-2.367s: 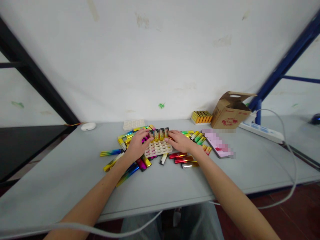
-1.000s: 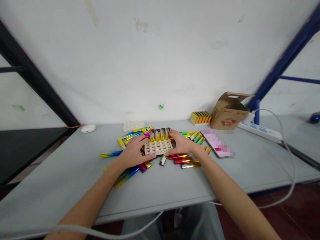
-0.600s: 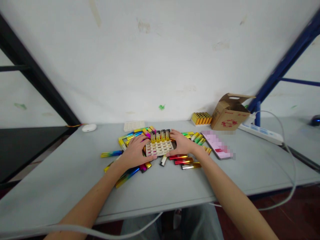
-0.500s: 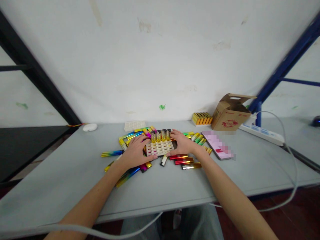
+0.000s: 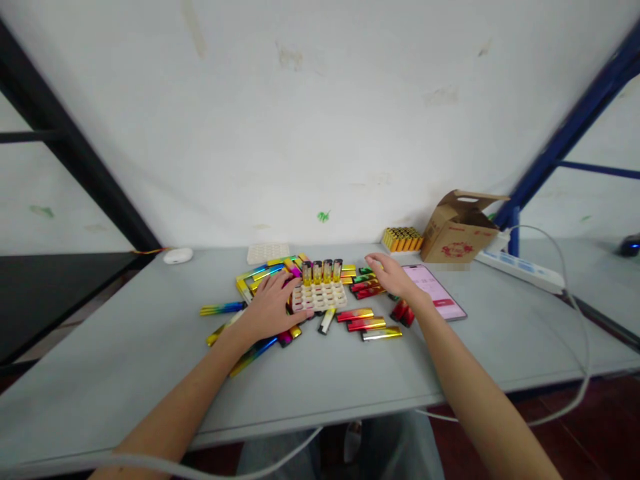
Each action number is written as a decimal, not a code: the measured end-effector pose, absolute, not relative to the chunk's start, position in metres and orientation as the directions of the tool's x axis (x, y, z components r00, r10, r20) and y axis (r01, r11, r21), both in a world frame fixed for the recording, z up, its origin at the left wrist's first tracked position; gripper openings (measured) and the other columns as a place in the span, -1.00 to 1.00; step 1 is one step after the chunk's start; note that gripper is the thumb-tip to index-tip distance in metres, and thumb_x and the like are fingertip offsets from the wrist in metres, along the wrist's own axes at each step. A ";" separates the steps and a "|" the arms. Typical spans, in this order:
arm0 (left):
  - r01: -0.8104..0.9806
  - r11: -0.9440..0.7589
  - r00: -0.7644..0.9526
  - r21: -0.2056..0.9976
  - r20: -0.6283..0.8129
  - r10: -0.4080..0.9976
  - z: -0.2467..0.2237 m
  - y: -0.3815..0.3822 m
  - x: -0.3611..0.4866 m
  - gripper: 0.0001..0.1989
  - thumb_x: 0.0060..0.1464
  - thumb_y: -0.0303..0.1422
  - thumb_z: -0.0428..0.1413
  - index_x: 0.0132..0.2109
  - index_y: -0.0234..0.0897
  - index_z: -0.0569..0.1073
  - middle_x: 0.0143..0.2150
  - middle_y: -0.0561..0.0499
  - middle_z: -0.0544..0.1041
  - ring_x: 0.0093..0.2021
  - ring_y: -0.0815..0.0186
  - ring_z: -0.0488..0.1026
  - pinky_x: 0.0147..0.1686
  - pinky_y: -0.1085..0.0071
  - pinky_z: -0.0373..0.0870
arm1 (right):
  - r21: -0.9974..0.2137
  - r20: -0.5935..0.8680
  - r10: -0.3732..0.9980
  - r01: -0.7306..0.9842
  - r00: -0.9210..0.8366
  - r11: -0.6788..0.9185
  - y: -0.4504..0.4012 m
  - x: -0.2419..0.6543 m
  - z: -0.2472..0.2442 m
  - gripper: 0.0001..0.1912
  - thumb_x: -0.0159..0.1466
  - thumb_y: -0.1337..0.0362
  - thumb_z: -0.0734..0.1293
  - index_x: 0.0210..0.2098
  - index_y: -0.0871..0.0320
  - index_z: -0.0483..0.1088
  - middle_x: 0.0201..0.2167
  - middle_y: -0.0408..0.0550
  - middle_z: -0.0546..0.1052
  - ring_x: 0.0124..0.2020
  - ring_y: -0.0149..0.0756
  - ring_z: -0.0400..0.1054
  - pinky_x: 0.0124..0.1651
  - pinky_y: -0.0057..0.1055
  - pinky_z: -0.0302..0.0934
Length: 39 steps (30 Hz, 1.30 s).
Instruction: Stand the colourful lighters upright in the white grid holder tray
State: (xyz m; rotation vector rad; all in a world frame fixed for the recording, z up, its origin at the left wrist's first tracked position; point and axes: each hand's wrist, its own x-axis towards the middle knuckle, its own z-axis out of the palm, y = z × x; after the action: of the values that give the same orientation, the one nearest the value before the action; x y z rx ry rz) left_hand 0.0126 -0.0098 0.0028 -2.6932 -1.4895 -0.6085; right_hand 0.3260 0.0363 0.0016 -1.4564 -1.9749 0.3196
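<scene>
A white grid tray (image 5: 320, 297) lies mid-table with a row of yellow lighters (image 5: 321, 271) standing in its far slots. My left hand (image 5: 270, 308) rests flat against the tray's left side, on top of loose metallic lighters. My right hand (image 5: 393, 277) hovers to the right of the tray, fingers spread, over a small heap of coloured lighters (image 5: 365, 283). It holds nothing that I can see. More loose lighters (image 5: 367, 324) lie in front of the tray, red and gold ones.
A phone (image 5: 435, 299) lies right of my right hand. Behind it stand an open cardboard box (image 5: 457, 230) and a full tray of yellow lighters (image 5: 401, 238). A power strip (image 5: 523, 270) and cable run right. An empty grid tray (image 5: 267, 252) and white mouse (image 5: 177, 255) sit at the back left.
My right hand has left the tray's right side and moved right and back, over the loose lighters. My left hand stays against the tray.
</scene>
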 end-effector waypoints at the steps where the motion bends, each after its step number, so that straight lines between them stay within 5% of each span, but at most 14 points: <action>1: 0.818 -0.548 0.475 0.174 0.333 0.815 0.003 -0.010 0.013 -0.30 -0.02 0.10 0.11 0.14 -0.30 0.38 0.20 -0.29 0.34 0.23 -0.11 0.21 0.22 -0.08 0.11 | -0.536 0.380 0.915 0.773 -0.138 0.339 0.039 0.330 -0.001 -0.62 0.36 0.16 0.12 -0.03 0.23 0.43 -0.01 0.17 0.51 0.05 -0.08 0.37 0.17 -0.07 0.15; 8: 0.808 -0.559 0.480 0.185 0.342 0.808 0.002 -0.009 0.012 -0.30 -0.02 0.08 0.11 0.14 -0.31 0.38 0.19 -0.30 0.34 0.22 -0.12 0.22 0.22 -0.09 0.11 | -0.425 0.352 0.874 0.775 -0.335 0.468 0.041 0.333 -0.001 -0.81 0.20 0.34 0.30 -0.29 0.16 0.57 -0.11 0.09 0.55 -0.03 -0.11 0.42 0.11 -0.14 0.22; 20: 0.835 -0.527 0.481 0.159 0.256 0.838 0.003 -0.008 0.009 -0.14 -0.01 0.17 0.06 0.23 -0.44 0.27 0.28 -0.39 0.22 0.28 -0.14 0.14 0.24 -0.06 0.09 | -0.399 0.339 0.871 0.784 -0.356 0.476 0.037 0.328 -0.002 -0.74 0.20 0.20 0.34 -0.19 0.21 0.53 -0.11 0.13 0.55 -0.04 -0.08 0.40 0.12 -0.13 0.20; 32: 0.837 -0.523 0.492 0.158 0.202 0.847 0.007 -0.007 0.005 -0.16 0.01 0.20 0.01 0.20 -0.41 0.32 0.29 -0.35 0.22 0.30 -0.10 0.12 0.28 -0.02 0.05 | -0.430 0.433 0.869 0.792 -0.239 0.433 0.044 0.336 -0.009 -0.73 0.26 0.41 0.18 -0.20 0.24 0.51 -0.10 0.14 0.54 -0.02 -0.12 0.39 0.14 -0.15 0.19; 39: 0.824 -0.538 0.498 0.176 0.227 0.837 0.007 -0.006 0.003 -0.19 -0.01 0.18 0.05 0.16 -0.41 0.36 0.26 -0.34 0.26 0.27 -0.10 0.17 0.25 -0.04 0.10 | -0.321 0.428 0.798 0.754 -0.424 0.573 0.037 0.314 -0.012 -0.66 0.33 0.29 0.18 0.01 0.16 0.47 0.06 0.11 0.48 0.13 -0.12 0.30 0.22 -0.08 0.13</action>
State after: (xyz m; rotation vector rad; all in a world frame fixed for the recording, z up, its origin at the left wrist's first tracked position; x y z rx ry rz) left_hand 0.0035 -0.0065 0.0066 -2.7567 -1.5299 -0.4568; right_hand 0.3137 0.0372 -0.0122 -1.2364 -2.2650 0.1077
